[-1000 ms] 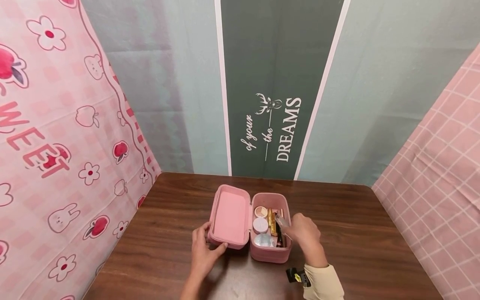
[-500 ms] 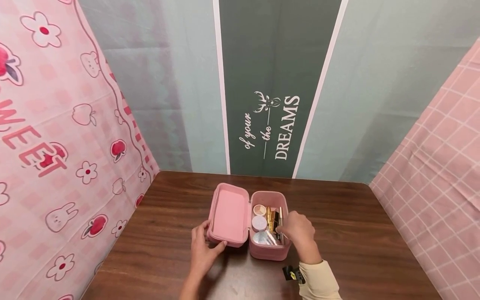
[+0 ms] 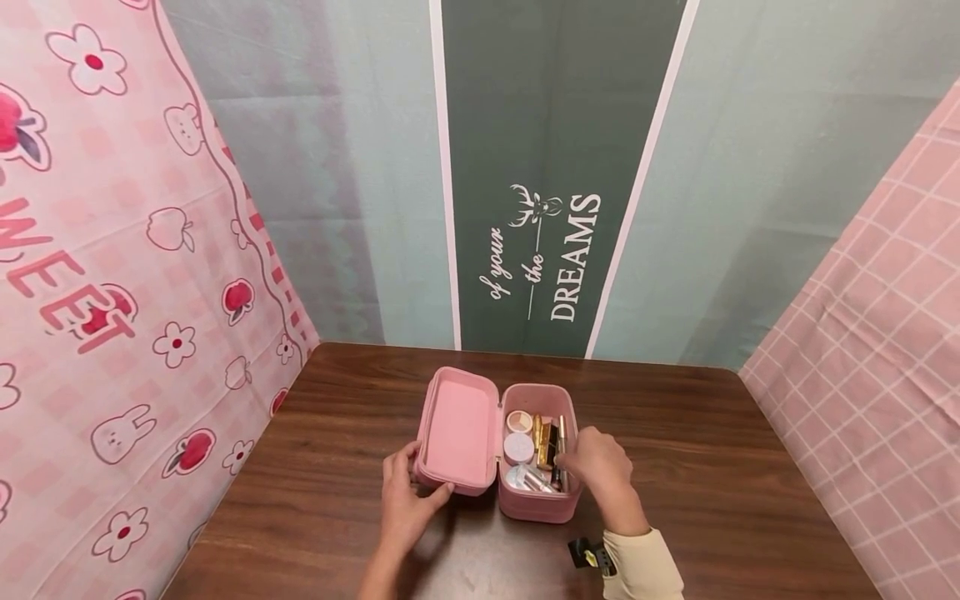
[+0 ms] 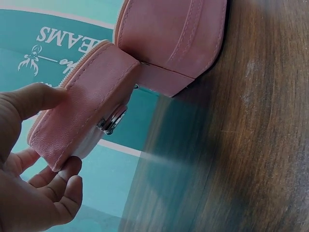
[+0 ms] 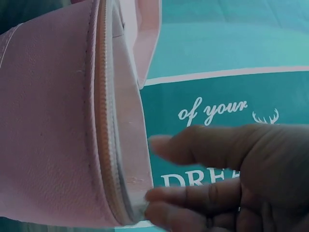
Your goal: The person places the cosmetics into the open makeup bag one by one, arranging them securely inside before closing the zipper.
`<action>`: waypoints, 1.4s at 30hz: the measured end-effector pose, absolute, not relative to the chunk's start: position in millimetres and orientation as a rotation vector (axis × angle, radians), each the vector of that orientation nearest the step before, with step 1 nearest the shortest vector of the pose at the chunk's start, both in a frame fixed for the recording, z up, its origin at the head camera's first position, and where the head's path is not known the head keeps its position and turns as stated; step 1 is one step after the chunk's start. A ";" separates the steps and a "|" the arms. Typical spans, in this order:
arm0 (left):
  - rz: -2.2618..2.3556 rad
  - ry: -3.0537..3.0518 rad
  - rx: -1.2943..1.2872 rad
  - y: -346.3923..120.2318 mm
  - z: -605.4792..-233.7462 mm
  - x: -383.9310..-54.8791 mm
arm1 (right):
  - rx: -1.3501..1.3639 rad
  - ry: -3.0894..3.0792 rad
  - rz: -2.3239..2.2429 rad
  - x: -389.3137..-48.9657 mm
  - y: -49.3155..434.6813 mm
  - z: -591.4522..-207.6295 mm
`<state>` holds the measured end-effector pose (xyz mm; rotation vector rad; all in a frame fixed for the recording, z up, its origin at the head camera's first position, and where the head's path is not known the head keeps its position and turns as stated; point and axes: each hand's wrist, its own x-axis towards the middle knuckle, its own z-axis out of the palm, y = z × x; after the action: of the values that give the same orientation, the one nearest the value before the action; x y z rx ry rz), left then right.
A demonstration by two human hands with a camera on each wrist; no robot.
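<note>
A pink zippered makeup case (image 3: 536, 507) stands on the table, its lid (image 3: 459, 433) folded out to the left. My left hand (image 3: 405, 507) grips the lid's front corner; in the left wrist view the thumb lies on one side and curled fingers on the other. My right hand (image 3: 606, 468) is at the case's right rim, fingertips over the inside. In the right wrist view its thumb and fingers stand apart with nothing between them. Inside lie a tri-colour round compact (image 3: 519, 422), a pale lilac round jar (image 3: 518, 448), gold tubes (image 3: 537, 435) and a silvery tube (image 3: 537, 480).
The brown wooden table (image 3: 712, 492) reaches to a green and grey-blue cloth backdrop (image 3: 540, 125). Pink printed cloth (image 3: 120, 250) hangs at the left, pink checked cloth (image 3: 885, 333) at the right. A dark strap with a device (image 3: 592, 556) is on the right wrist.
My right hand has let go of a clear, silvery item, and a silvery tube now lies at the front of the case. My left hand stays on the lid.
</note>
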<state>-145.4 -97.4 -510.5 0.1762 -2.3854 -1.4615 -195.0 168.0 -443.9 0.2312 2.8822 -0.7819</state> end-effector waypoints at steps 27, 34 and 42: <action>-1.989 -1.965 -0.066 -113.1 -544.0 -152.5 | -0.265 2.798 -1.836 -157.6 204.5 -543.4; -2.049 -1.860 -0.130 -111.6 -548.1 -156.1 | -0.166 2.563 -1.988 -161.9 205.2 -552.9; -2.084 -1.857 -0.126 -110.6 -550.0 -154.5 | -0.267 2.517 -2.053 -158.0 211.1 -555.9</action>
<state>-154.5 -110.6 -550.0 -0.1257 -1.8574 -2.0840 -158.0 211.1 -555.9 -0.2675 2.5173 -2.0530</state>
